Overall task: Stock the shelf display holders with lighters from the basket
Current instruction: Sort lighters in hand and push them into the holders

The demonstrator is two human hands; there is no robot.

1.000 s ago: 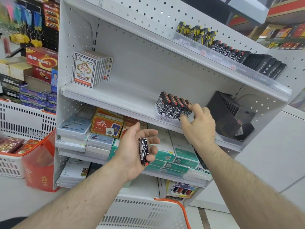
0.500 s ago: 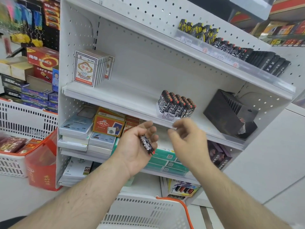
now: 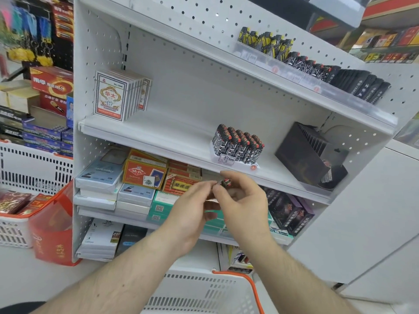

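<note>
Black with white circuit-like lines and a red cap, a single lighter (image 3: 225,183) sits between both hands in front of the shelf's middle board. The right hand (image 3: 243,198) pinches it from 4 o'clock with curled thumb and forefinger, knuckles toward the camera, forearm running down to 5 o'clock. The left hand (image 3: 192,211) meets it from 8 o'clock, fingers (image 3: 209,184) narrow and touching the lighter's near end; how firmly it grips cannot be told.

At 12 o'clock above the hands stands the filled display holder (image 3: 237,148) on the middle shelf (image 3: 158,137), its lighters in roughly three rows of about five, the exact count unclear, with a small label that cannot be read. At 2 o'clock a black slotted holder (image 3: 308,152) lies tilted on the same board. At 10 o'clock, card packs (image 3: 115,94) bear "华太". The top shelf carries yellow-black lighters (image 3: 265,43), then patterned ones, then plain black ones with unreadable white writing.

Below, an orange card box (image 3: 145,175) shows an ace; boxes lower down read "5A" (image 3: 108,222). The white basket (image 3: 204,293) with orange handle sits at 6 o'clock.
</note>
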